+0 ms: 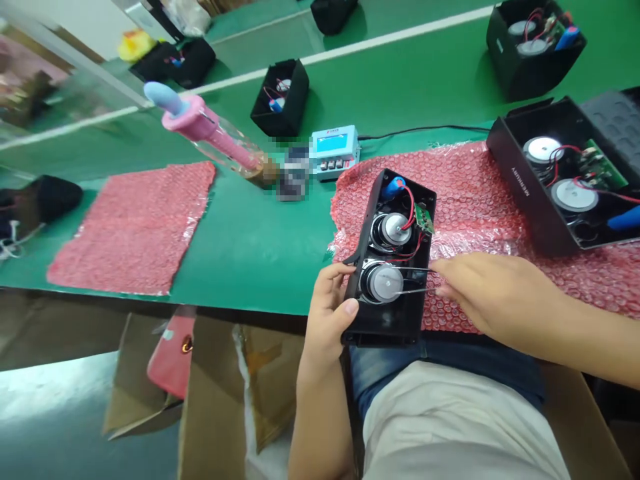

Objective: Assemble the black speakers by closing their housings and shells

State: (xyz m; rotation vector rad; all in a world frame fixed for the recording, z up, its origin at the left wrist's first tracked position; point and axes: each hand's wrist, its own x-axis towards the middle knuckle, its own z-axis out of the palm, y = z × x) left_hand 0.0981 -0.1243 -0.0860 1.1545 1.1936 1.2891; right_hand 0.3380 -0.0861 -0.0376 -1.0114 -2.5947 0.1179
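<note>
My left hand [333, 310] grips the left side of a black speaker housing [385, 327], which is tilted over the table's front edge. Inside the housing are two round speaker drivers [386, 283], a blue battery [394, 187], red wires and a small green circuit board [424, 218]. From the right, my right hand [480, 287] pinches a pair of metal tweezers [419, 291]. The tweezers' two prongs reach over the lower driver; whether they touch it I cannot tell.
Pink bubble wrap [465, 200] lies under the housing, another sheet [135, 230] to the left. At right stands a larger open speaker housing [515, 193]. Behind are a small blue-screened device [335, 153] with a cable, a pink-lidded bottle [220, 137] and more black housings [280, 100].
</note>
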